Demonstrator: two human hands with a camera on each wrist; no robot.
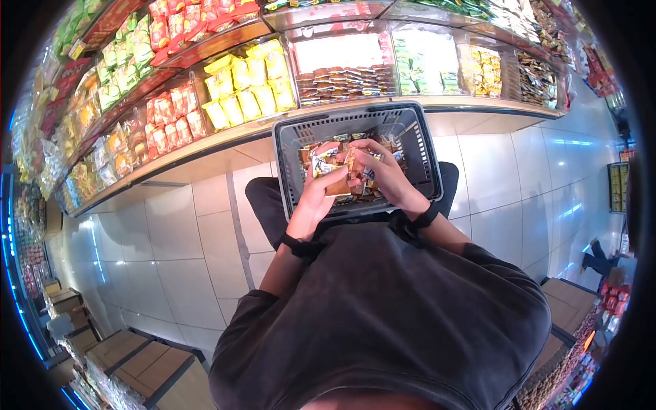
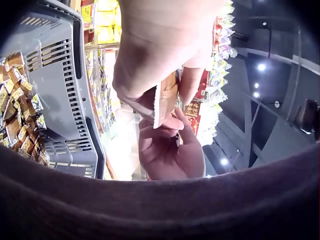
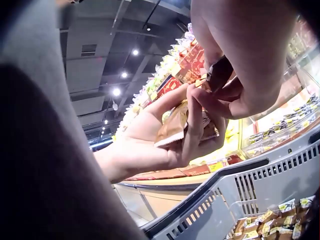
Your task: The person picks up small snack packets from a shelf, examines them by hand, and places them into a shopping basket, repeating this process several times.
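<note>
Both hands are together over a grey shopping basket (image 1: 422,154) on the person's lap. My left hand (image 1: 313,198) grips small brown snack packets (image 1: 338,188) between thumb and fingers; in the right wrist view, the serrated edge of a brown packet (image 3: 172,127) sticks out of that hand. My right hand (image 1: 389,174) pinches another small packet (image 1: 353,161) right beside the left fingers. A dark brown packet (image 3: 219,74) shows at its fingertips in the right wrist view. Many similar small packets (image 2: 20,107) lie loose in the basket, partly hidden by the hands in the head view.
Ahead stands a shelf with a wooden front edge (image 1: 225,140), stocked with yellow bags (image 1: 249,78), red bags (image 1: 172,116) and brown packets (image 1: 345,82) in clear bins. Tiled floor (image 1: 164,239) spreads to both sides. Wooden display stands (image 1: 137,362) are behind the person.
</note>
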